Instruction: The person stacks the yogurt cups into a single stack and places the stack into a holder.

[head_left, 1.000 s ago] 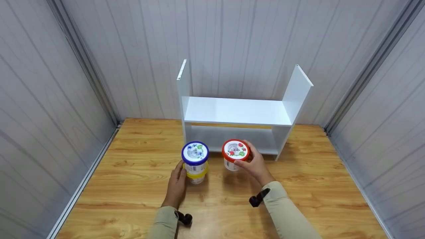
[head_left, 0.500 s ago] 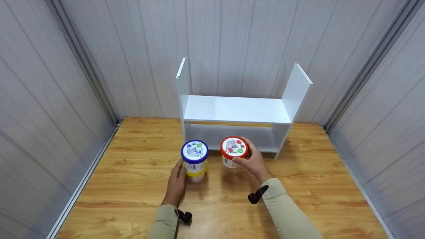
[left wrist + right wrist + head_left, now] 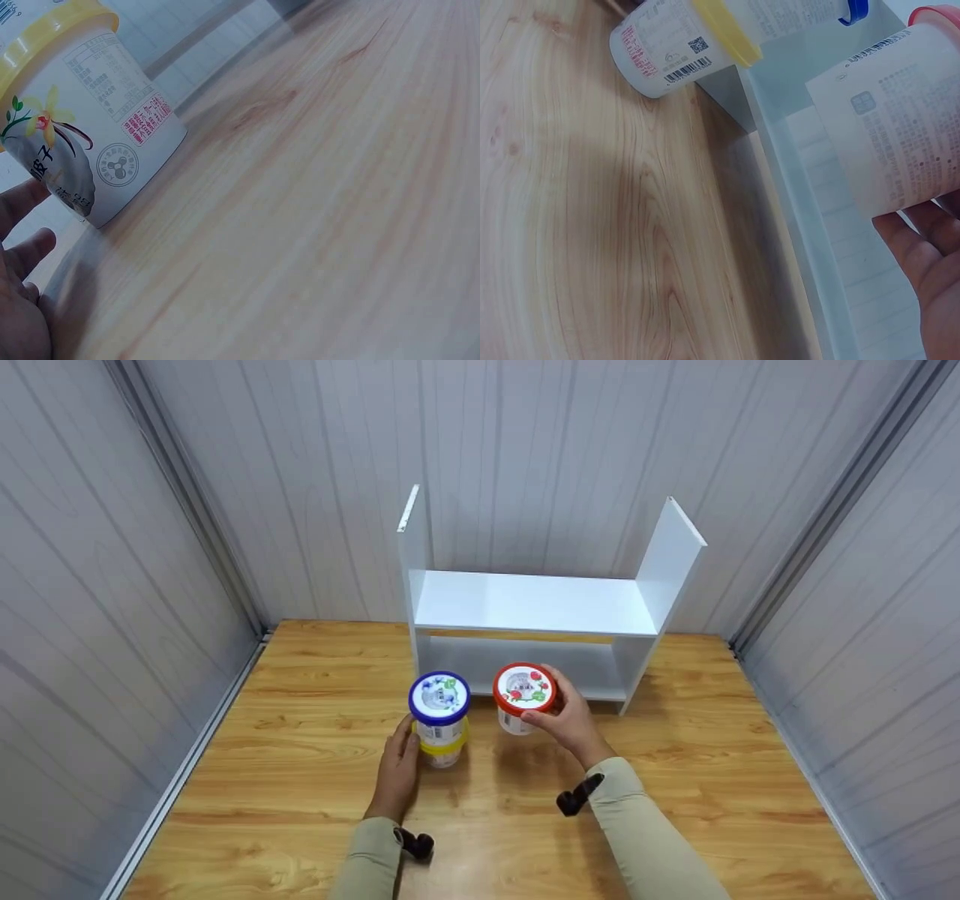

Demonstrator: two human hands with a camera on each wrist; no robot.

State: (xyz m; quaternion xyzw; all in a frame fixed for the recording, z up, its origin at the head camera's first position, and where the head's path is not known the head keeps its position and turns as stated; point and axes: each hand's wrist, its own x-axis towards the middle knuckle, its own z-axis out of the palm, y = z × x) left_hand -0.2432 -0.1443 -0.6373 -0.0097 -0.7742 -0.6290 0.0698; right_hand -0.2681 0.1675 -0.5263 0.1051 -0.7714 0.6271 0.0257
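Two round white tubs stand stacked on the table in front of the shelf. The blue-lidded tub (image 3: 439, 699), with blueberries printed on its lid, sits on the yellow-lidded tub (image 3: 112, 112). My left hand (image 3: 397, 772) rests against the left side of the lower tub, fingers loosely bent. Up in the air to the right of the stack, my right hand (image 3: 570, 724) grips the red-lidded tub (image 3: 524, 690), which has strawberries on its lid. Thumb and fingers lie on opposite sides of it. In the right wrist view its base shows clear of the table.
A white two-level shelf (image 3: 532, 604) with upright side panels stands behind the tubs, near the back wall (image 3: 525, 457). Its lower board (image 3: 540, 664) lies just beyond the red-lidded tub. The wood-grain table (image 3: 300, 780) runs between metal-edged side walls.
My right hand has drifted slightly left with the red-lidded tub, closer to the stack. The stack and my left hand have stayed in place; the head view has tilted a little.
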